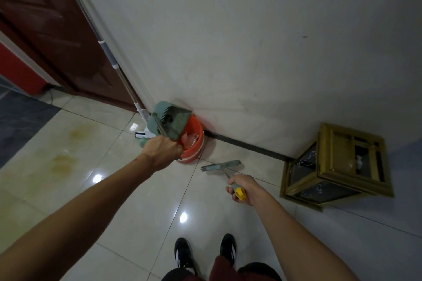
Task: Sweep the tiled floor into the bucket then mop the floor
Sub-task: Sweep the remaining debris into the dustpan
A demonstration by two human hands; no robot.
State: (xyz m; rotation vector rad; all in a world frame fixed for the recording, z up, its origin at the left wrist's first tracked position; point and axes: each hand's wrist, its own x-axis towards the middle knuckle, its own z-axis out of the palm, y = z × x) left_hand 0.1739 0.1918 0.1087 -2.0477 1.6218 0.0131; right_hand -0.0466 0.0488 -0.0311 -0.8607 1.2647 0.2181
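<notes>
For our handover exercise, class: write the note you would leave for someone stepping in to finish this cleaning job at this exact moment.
Left hand: gripping the dustpan handle, pan tipped over the orange bucket, which stands against the wall.
Right hand: gripping the broom by its yellow-capped handle, head on the tiled floor right of the bucket.
Mop: leaning in the corner by the door, untouched.
Done: sweepings apparently being emptied; the bucket already holds rubbish.
Left: finish tipping, put down pan and broom, mop the floor, including the yellowish stains on the left.
</notes>
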